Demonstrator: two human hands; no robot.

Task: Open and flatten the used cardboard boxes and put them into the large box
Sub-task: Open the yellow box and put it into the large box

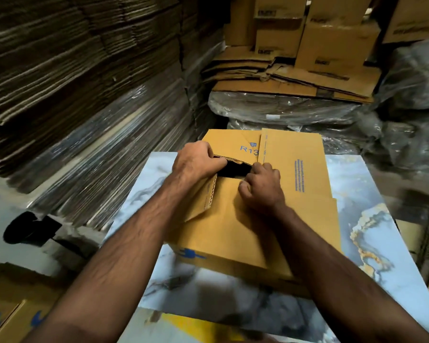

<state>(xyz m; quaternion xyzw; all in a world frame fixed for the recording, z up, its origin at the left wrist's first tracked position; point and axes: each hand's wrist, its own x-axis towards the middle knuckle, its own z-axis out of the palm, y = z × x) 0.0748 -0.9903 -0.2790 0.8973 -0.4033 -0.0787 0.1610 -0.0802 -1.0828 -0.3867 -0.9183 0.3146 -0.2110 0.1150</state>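
Box: a yellow-brown cardboard box [253, 219] lies on the marbled worktop [372, 219], nearer its far edge, with its far end reaching past that edge; blue print shows on top, "R13" among it.
Flaps: the top flaps are partly parted, and a dark gap [234, 169] opens between them near the box's far left part.
Left hand: the left hand [196, 159] has its fingers curled over the raw edge of the far flap [229, 142] at the gap and grips it.
Near left flap: a smaller flap [203, 194] tilts up under the left wrist, its corrugated edge showing.
Right hand: the right hand [263, 186] rests knuckles up on the box top at the right side of the gap, fingers curled; the fingertips are tucked out of sight, so I cannot tell whether they grip a flap or merely press.
Worktop: pale blue-grey marbling with gold veins toward its right edge.
Left of the worktop: tall stacks of flat cardboard sheets [84, 95], partly wrapped in clear film.
Beyond the far edge: film-wrapped bundles [295, 112] with flattened boxes [282, 78] on top and brown cartons [332, 33] stacked behind.
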